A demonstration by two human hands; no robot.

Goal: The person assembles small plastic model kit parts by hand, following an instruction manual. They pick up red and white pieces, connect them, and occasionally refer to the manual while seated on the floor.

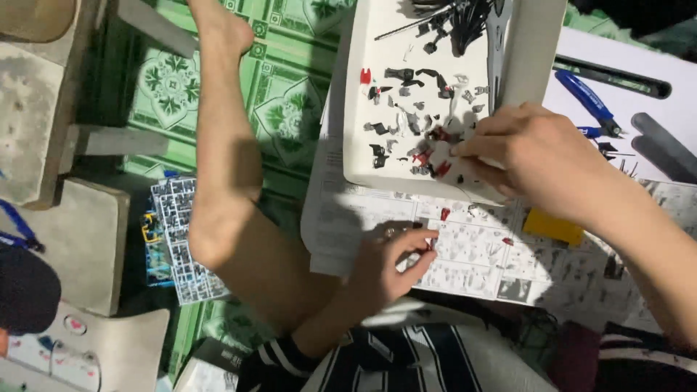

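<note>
My left hand [388, 265] hovers over a printed instruction sheet [479, 254] and pinches a tiny red-and-dark model part [430, 243] between thumb and forefinger. My right hand [534, 156] reaches into a white tray [356, 156], its fingertips down among small red, white and grey model parts [435, 152]. Whether it has taken hold of one is hidden by the fingers. More dark loose parts [443, 29] lie at the tray's far end.
Blue nippers [589, 98] and grey tools [664, 145] lie on a white surface right of the tray. A yellow block [553, 226] rests on the sheet. My bare leg [218, 160] crosses the green patterned floor beside a grey parts runner [181, 247].
</note>
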